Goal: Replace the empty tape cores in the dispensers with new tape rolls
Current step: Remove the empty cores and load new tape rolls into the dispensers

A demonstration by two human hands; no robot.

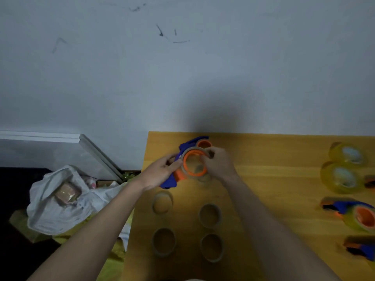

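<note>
A blue and orange tape dispenser (189, 146) is held over the far left part of the wooden table (274, 179). My left hand (160, 171) grips its blue handle. My right hand (218, 163) pinches the thin brown core (183, 159) that sits around the dispenser's orange hub (194, 164). Several empty brown cores (210, 216) stand on the table below my hands. Two new yellowish tape rolls (343, 177) lie at the right edge.
Two more blue and orange dispensers (353, 213) lie at the right, the upper one with a tape roll on it. A white plastic bag (58, 201) with a packet inside sits on the floor left of the table. A grey wall stands behind.
</note>
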